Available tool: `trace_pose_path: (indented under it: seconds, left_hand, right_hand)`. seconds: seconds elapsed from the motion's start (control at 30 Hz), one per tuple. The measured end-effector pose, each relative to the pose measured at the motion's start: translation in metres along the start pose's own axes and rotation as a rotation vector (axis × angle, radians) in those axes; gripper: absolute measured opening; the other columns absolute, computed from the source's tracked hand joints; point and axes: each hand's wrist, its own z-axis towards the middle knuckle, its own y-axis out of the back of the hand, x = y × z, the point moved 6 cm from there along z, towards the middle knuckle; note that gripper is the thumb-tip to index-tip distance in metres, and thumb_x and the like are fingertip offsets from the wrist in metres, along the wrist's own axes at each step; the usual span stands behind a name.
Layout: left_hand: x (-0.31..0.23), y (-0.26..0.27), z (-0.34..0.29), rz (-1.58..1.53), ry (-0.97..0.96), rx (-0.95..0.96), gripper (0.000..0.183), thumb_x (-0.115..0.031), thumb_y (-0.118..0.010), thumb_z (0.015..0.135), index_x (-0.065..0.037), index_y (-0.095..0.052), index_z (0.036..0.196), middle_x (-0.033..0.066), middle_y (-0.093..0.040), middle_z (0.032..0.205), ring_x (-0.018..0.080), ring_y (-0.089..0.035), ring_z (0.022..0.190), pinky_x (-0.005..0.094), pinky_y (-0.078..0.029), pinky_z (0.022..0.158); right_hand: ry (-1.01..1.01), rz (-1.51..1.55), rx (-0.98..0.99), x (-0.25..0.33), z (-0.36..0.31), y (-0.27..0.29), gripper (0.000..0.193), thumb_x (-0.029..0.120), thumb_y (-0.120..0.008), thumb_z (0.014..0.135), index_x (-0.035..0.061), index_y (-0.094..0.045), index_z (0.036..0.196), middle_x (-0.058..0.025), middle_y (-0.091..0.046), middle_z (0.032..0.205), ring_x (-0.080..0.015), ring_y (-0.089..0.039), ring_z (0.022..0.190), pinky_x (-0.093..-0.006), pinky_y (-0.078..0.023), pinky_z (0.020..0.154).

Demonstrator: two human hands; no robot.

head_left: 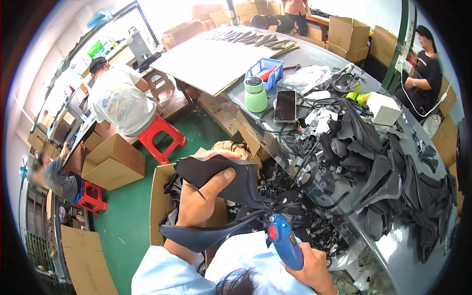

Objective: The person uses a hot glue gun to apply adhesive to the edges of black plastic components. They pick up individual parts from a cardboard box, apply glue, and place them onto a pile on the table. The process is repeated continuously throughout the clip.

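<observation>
My left hand (204, 196) is closed on a black moulded foam piece (206, 172), thumb on top, holding it up over an open box. A long curved black strip (206, 236) sweeps out below the hand and meets the piece near the tool. My right hand (313, 268) grips the lower end of a blue electric cutter (286, 243) with a red button. The cutter's head is at the edge of the black piece; its blades are too small to make out. Beneath my hands, black scraps (275, 182) fill the gap beside the table.
On the grey table (388, 265) to my right lies a heap of black foam pieces (364, 157). A phone (285, 106), a green bottle (255, 96) and a blue basket (272, 69) stand farther back. A cardboard box (160, 196) is below my hands. Several people are nearby.
</observation>
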Motion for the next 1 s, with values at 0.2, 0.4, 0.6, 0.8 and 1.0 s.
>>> trace_pose_path:
  seconds: [0.2,0.4,0.6,0.8,1.0]
  left_hand:
    - [-0.006,-0.013,-0.005,0.009,-0.029,0.077,0.021,-0.002,-0.056,0.080,0.001,-0.061,0.100,0.0037,-0.060,0.094,0.0120,-0.054,0.091,0.0247,-0.041,0.081]
    - [0.004,-0.015,-0.011,-0.020,-0.085,0.022,0.022,-0.004,-0.058,0.079,0.001,-0.061,0.100,0.0047,-0.060,0.096,0.0118,-0.054,0.090,0.0251,-0.042,0.082]
    - [0.004,-0.020,-0.017,-0.068,-0.114,-0.018,0.026,-0.010,-0.061,0.078,0.000,-0.058,0.101,0.0085,-0.061,0.097,0.0142,-0.056,0.091,0.0266,-0.043,0.082]
    - [0.013,-0.022,-0.023,-0.064,-0.161,-0.033,0.026,-0.013,-0.062,0.080,0.000,-0.058,0.102,0.0090,-0.061,0.098,0.0148,-0.056,0.092,0.0274,-0.043,0.083]
    - [0.015,-0.026,-0.030,-0.041,-0.276,-0.044,0.025,-0.012,-0.060,0.082,0.000,-0.056,0.103,0.0101,-0.060,0.098,0.0161,-0.056,0.093,0.0285,-0.043,0.083]
  right_hand:
    - [0.032,-0.003,0.034,0.003,0.000,0.001,0.051,0.025,-0.079,0.062,0.0010,-0.048,0.095,-0.0115,-0.060,0.068,-0.0271,-0.063,0.059,-0.0343,-0.050,0.057]
    - [0.067,0.058,-0.086,0.013,0.005,0.008,0.047,0.021,-0.076,0.061,0.0010,-0.049,0.093,-0.0098,-0.060,0.062,-0.0263,-0.061,0.053,-0.0342,-0.048,0.051]
    - [0.070,0.039,-0.096,0.016,0.005,0.010,0.048,0.020,-0.077,0.060,0.0007,-0.049,0.094,-0.0106,-0.061,0.064,-0.0263,-0.062,0.054,-0.0346,-0.049,0.052]
    - [0.102,0.135,-0.137,0.021,0.010,0.012,0.049,0.021,-0.078,0.060,0.0007,-0.049,0.094,-0.0108,-0.061,0.065,-0.0271,-0.062,0.055,-0.0350,-0.049,0.053]
    - [0.092,0.161,-0.138,0.028,0.012,0.014,0.049,0.024,-0.079,0.060,0.0008,-0.049,0.092,-0.0106,-0.061,0.063,-0.0262,-0.063,0.054,-0.0335,-0.049,0.052]
